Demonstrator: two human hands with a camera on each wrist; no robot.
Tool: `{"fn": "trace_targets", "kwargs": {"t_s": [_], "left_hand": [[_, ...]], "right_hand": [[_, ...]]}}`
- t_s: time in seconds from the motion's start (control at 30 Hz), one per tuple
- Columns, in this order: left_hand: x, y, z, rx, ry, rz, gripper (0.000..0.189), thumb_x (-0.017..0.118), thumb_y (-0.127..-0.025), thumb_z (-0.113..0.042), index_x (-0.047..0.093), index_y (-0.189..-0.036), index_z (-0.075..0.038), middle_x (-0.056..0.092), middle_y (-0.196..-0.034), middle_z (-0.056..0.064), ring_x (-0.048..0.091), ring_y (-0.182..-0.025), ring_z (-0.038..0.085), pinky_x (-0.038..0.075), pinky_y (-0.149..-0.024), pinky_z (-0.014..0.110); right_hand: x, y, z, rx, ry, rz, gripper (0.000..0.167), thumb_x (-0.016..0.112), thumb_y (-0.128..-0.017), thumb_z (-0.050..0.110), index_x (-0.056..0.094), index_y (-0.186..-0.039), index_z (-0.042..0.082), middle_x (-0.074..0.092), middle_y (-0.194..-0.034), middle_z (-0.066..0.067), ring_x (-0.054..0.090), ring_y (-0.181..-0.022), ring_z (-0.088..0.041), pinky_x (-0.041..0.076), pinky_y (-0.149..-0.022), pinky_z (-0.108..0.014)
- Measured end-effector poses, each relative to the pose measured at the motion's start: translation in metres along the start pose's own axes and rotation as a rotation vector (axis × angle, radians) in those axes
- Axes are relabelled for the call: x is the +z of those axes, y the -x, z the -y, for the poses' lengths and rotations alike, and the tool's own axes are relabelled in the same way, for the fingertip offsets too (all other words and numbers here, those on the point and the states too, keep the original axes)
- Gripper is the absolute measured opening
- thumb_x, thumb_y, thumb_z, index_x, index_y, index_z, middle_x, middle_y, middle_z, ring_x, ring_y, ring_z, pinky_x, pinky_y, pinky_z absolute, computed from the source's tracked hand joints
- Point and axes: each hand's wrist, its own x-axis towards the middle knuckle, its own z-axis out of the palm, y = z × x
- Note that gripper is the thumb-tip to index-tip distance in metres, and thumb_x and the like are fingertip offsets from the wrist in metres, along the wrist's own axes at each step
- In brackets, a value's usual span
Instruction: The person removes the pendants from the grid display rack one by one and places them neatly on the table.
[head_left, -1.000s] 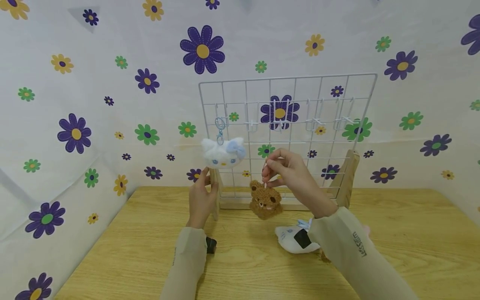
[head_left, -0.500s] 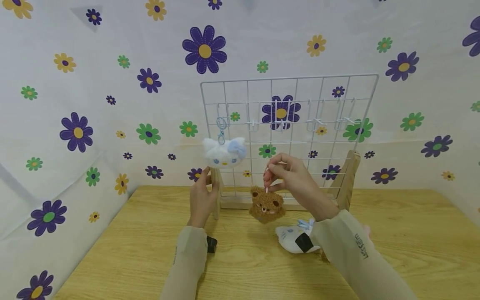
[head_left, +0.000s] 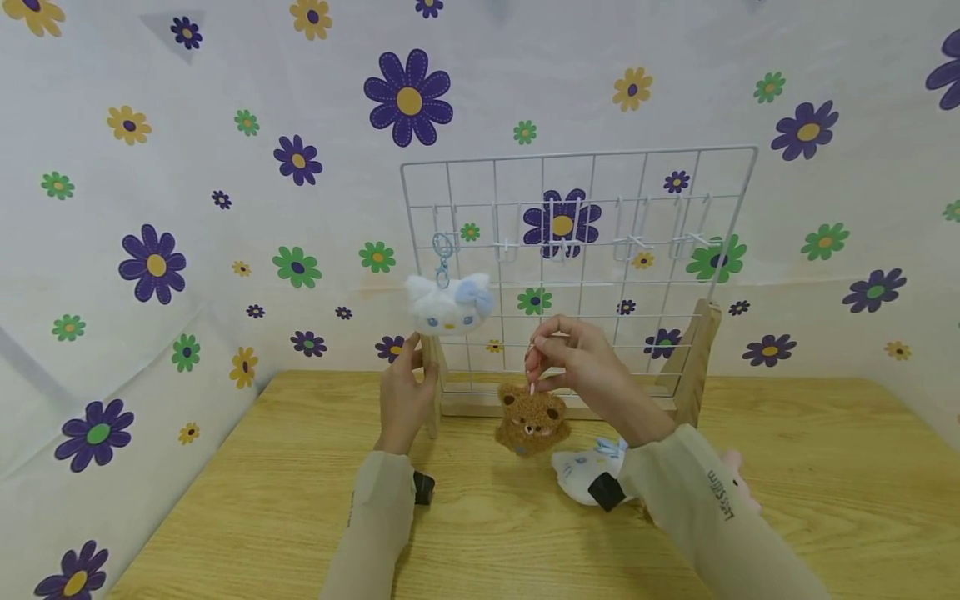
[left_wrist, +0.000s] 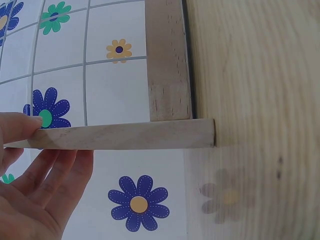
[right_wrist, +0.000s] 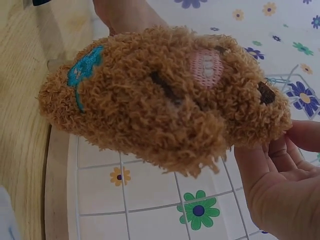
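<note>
My left hand point(head_left: 405, 392) grips the left wooden side leg point(left_wrist: 125, 136) of a white wire grid rack point(head_left: 577, 155), thumb on one side and fingers on the other. My right hand point(head_left: 588, 362) pinches the pink strap at the top of a brown bear plush keychain point(head_left: 531, 421). The bear hangs over the table in front of the rack's lower bar, face outward. In the right wrist view its curly body point(right_wrist: 135, 95) fills the middle, with a teal patch and a pink stitched patch. A white cat-head plush point(head_left: 450, 306) with a blue bow hangs by its ring at the rack's left.
Several white hooks point(head_left: 504, 250) line the rack's upper part. On the wooden table point(head_left: 262, 500), a white plush point(head_left: 576, 478) and a pink plush point(head_left: 738, 477) lie by my right sleeve, which partly hides them. A flower-printed sheet point(head_left: 225, 83) stands behind.
My right hand has come down slightly with the bear, which has turned to face more squarely outward. The left hand keeps its place on the rack's leg.
</note>
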Motion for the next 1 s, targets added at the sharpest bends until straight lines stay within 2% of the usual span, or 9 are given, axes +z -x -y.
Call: {"fn": "trace_targets", "kwargs": {"t_s": [1.0], "left_hand": [[0.0,0.0,0.0,-0.002,-0.015,0.007,0.045,0.069,-0.093,0.003,0.054,-0.135,0.008,0.071,-0.11,0.027,0.071,-0.095,0.039,0.056,-0.088,0.055]], "right_hand": [[0.004,0.007,-0.027,0.079,-0.033,0.06,0.012,0.043,-0.108,0.003,0.053,-0.102,0.0,0.066,-0.082,-0.007,0.066,-0.072,-0.018,0.06,-0.067,-0.033]]}}
